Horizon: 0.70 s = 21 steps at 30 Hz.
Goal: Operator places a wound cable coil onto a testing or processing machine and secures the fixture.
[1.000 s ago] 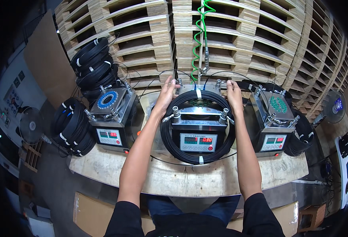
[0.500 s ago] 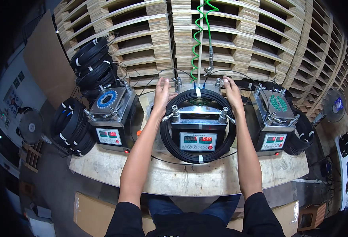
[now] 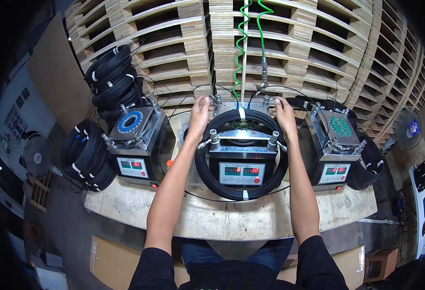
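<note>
Hands [image 3: 200, 116] slid outward, cable coil [image 3: 241, 193] between

cable coil [image 3: 222, 186]: matt black plastic | clamp bar [image 3: 241, 138]: shiny metal | bench [image 3: 222, 222]: rough wood

Both hands — left hand [image 3: 200, 115], right hand [image 3: 284, 115] — grip black cable coil [image 3: 241, 193].

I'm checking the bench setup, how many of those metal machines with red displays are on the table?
3: the left machine beside the cable stacks, the middle machine ringed by a cable coil between both hands, and the right machine.
</note>
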Each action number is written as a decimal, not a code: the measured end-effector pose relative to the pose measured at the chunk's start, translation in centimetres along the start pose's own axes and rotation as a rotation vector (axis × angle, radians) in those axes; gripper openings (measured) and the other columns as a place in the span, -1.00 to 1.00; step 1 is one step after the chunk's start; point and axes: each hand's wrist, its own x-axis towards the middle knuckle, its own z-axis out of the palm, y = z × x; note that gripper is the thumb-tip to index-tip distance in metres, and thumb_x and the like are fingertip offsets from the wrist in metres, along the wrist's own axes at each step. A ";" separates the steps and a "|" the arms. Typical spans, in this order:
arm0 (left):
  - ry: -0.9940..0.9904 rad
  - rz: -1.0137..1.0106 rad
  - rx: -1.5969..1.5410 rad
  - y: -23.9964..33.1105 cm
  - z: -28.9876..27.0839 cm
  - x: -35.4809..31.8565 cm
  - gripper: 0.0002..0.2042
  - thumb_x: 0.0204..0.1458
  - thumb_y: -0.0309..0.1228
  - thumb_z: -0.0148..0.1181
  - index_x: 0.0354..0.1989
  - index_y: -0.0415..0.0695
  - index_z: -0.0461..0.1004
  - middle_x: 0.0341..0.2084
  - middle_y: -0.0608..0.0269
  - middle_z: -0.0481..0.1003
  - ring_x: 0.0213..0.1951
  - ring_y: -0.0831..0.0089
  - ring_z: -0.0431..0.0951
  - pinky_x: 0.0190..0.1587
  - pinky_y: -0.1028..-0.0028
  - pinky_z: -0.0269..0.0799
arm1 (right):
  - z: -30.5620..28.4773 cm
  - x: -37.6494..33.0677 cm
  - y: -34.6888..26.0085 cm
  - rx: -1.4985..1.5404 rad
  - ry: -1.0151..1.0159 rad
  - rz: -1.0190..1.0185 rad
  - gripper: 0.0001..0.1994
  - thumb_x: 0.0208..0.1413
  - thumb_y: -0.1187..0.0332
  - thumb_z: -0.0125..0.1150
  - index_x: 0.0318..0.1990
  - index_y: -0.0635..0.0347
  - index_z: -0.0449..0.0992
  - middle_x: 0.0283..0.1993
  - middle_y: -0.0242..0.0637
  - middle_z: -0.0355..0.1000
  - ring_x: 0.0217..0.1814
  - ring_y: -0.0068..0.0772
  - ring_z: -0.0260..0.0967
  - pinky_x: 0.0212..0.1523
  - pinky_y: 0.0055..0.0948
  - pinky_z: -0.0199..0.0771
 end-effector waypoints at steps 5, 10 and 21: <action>0.111 -0.078 -0.016 1.3 0.1 -1.3 -0.47 0.33 -0.04 0.01 0.32 -0.14 0.23 -0.21 0.12 0.46 -0.49 0.50 0.50 -0.42 0.54 0.47 | -0.7 -1.6 -4.8 0.234 -0.186 0.188 -0.58 0.43 0.13 -0.08 0.22 0.26 0.42 -0.24 -0.22 0.53 -0.19 -0.53 0.48 -0.23 -0.52 0.43; 0.136 -0.083 0.007 1.9 0.5 -1.6 -0.53 0.33 -0.06 0.00 0.27 -0.10 0.30 -0.23 0.19 0.48 -0.48 0.60 0.44 -0.43 0.59 0.40 | -1.1 -0.8 -3.8 0.455 -0.181 0.426 -0.59 0.40 0.08 -0.02 0.18 0.18 0.39 -0.28 -0.18 0.53 -0.43 -0.49 0.46 -0.49 -0.56 0.43; 0.081 -0.081 -0.034 0.8 -0.2 -1.0 -0.48 0.31 -0.05 0.05 0.28 -0.14 0.23 -0.15 0.03 0.42 -0.37 0.32 0.61 -0.32 0.45 0.61 | 0.2 6.9 0.8 0.276 -0.351 0.772 -0.52 0.13 -0.14 0.33 -0.42 0.10 0.37 -0.59 -0.52 0.22 -0.68 -0.68 0.06 -0.73 -0.63 -0.02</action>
